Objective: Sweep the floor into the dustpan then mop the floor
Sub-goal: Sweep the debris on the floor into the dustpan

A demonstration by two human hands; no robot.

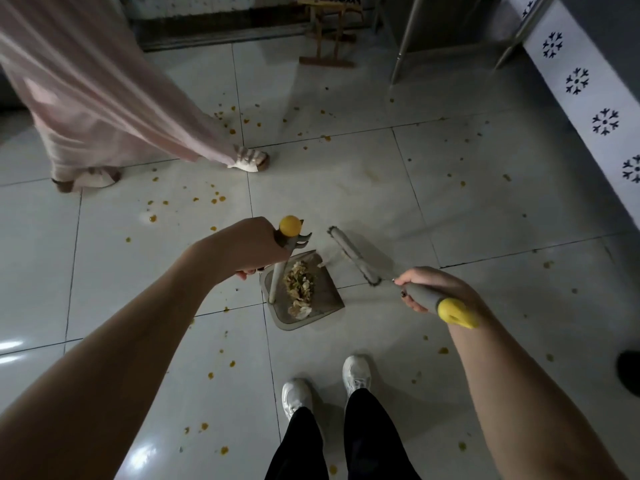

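Note:
A grey dustpan (325,299) rests on the tiled floor (485,188) in front of my feet, holding a pile of pale scraps (299,289). My left hand (249,247) grips the top of its upright handle, which ends in a yellow knob (290,225). My right hand (429,289) holds the grey broom handle with a yellow end (455,313). The broom head (353,254) lies on the floor just right of the dustpan's mouth. Small orange bits (214,200) are scattered over the tiles all around.
Another person in a long pink skirt (86,98) and sandals stands at the upper left. A wooden stool (329,32) and metal table legs (405,43) are at the back. A white patterned cabinet (588,109) runs along the right. My white shoes (356,374) are below.

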